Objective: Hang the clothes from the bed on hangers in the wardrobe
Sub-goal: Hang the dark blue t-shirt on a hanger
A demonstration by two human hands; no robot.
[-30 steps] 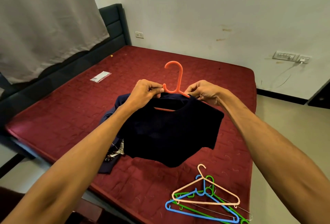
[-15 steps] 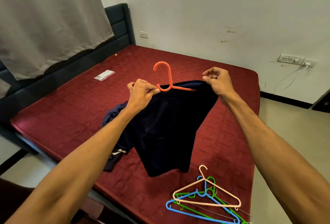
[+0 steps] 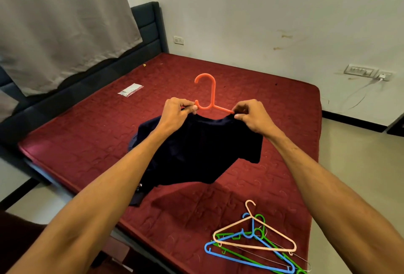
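Both hands, left [image 3: 178, 110] and right [image 3: 251, 115], pinch a dark shirt [image 3: 203, 149] on an orange hanger [image 3: 208, 96] above the bed [image 3: 87, 133]; spare hangers [image 3: 255, 243] lie nearby.

Orange hanger [image 3: 211, 96]: smooth moulded plastic, slight gloss. Shirt [image 3: 203, 149] on it: dark matt cloth, soft. Bed [image 3: 87, 133]: red quilted fabric, stitched pattern, faint sheen. Loose hangers [image 3: 253, 230] on the bed's near corner: smooth coloured plastic, one thin metal wire. Packet [image 3: 130, 89] on the bed: shiny clear plastic. Headboard [image 3: 150, 31]: dark padded upholstery. Curtain [image 3: 54, 22] above the bed: grey matt cloth. Floor [image 3: 360, 175] beside the bed: smooth.
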